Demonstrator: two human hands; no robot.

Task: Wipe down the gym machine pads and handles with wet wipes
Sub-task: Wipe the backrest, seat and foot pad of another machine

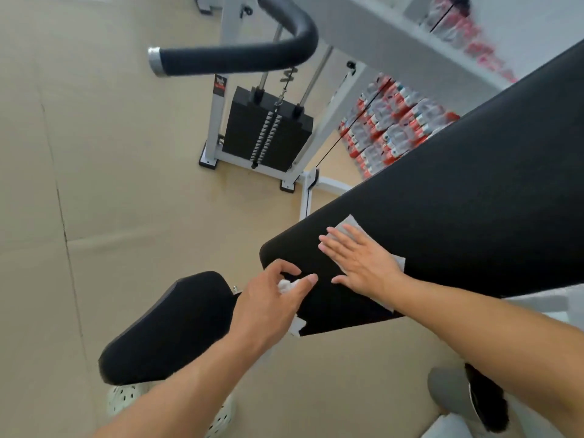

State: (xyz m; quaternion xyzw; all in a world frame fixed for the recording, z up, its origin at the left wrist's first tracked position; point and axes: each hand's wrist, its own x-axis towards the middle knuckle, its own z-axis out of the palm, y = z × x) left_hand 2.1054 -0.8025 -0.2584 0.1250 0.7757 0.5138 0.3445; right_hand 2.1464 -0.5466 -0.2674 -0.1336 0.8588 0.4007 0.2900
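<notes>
A long black back pad (458,197) slants from lower middle to upper right. My right hand (360,260) lies flat with straight fingers on a white wet wipe (349,223) spread on the pad's lower part. My left hand (271,301) is at the pad's lower corner, its curled fingers and thumb holding a crumpled white wipe (286,285), part of which hangs below the palm. A black seat pad (170,327) sits below left. A black foam handle (234,56) with a silver end cap curves across the top.
The white machine frame (218,115) holds a black weight stack (268,131) on a beige floor. Red and white packs (392,118) are stacked behind the cable. A white perforated shoe (126,396) and a grey shoe (455,393) show at the bottom.
</notes>
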